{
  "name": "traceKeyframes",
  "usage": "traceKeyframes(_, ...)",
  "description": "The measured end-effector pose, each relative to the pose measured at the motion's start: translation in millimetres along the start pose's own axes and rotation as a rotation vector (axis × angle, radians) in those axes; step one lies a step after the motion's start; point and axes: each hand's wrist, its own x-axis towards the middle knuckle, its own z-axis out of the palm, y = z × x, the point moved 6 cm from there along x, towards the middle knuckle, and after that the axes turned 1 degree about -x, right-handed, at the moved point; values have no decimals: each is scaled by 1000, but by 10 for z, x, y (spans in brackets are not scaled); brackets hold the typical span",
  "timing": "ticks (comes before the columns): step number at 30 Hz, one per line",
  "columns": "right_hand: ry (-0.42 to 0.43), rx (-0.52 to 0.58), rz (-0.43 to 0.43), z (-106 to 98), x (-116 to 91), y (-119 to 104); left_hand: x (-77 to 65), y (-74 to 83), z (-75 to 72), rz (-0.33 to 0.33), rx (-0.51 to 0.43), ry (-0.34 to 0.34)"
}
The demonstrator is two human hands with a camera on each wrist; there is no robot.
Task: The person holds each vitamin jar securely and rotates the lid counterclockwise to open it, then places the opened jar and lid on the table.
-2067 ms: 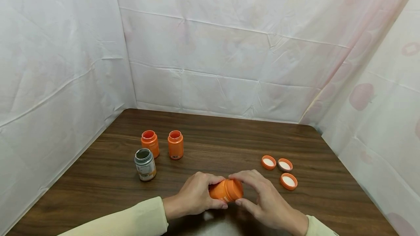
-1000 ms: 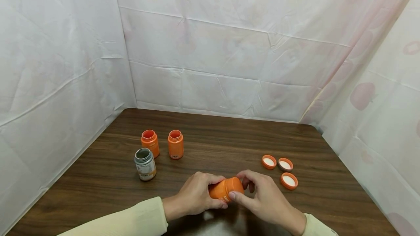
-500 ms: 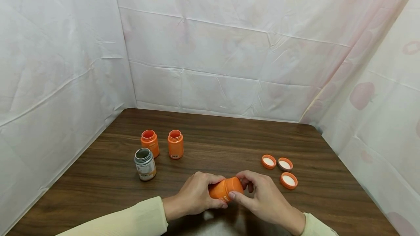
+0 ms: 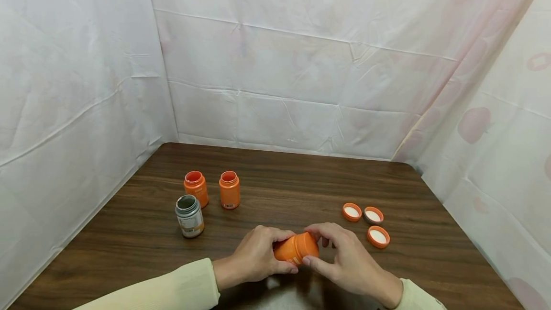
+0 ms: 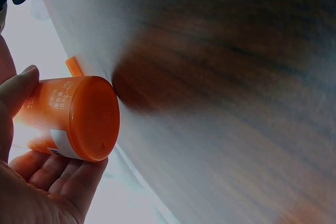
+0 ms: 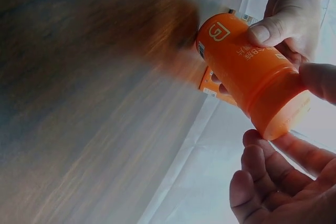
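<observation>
Near the front edge, my left hand (image 4: 257,256) grips the body of an orange pill bottle (image 4: 286,250). The bottle lies tilted, its orange lid (image 4: 308,244) pointing right. Thumb and fingers of my right hand (image 4: 346,260) pinch that lid from opposite sides. The right wrist view shows the right thumb on one side of the lid (image 6: 281,106) and fingertips at its lower edge, the other fingers loosely bent. In the left wrist view the bottle's round base (image 5: 97,119) faces the camera. Whether the lid is loose cannot be seen.
Two open orange bottles (image 4: 230,194) (image 4: 196,193) and an open grey bottle (image 4: 190,221) stand at the left. Three lids (image 4: 352,212) (image 4: 373,215) (image 4: 378,237) lie inside-up at the right. White sheeting (image 4: 275,61) hangs around the brown wooden table (image 4: 292,176).
The right fingers and thumb have turned around the lid, curled further in, then shifted back a little. My left hand and the bottle have stayed in place.
</observation>
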Motion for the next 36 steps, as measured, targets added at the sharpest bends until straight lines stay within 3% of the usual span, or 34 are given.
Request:
traceKeyframes(12, -10, 47, -172, -15, 20, -73, -1, 4, -8, 4, 5, -7)
traceKeyframes(21, -22, 34, -203, -10, 19, -84, -13, -2, -6, 11, 6, -4)
traceKeyframes(29, 20, 41, -151, -17, 22, -70, -21, -14, -2, -1, -10, -2)
traceKeyframes(36, 50, -15, 24, 5, -6, 15, -12, -9, 5, 6, 5, 7)
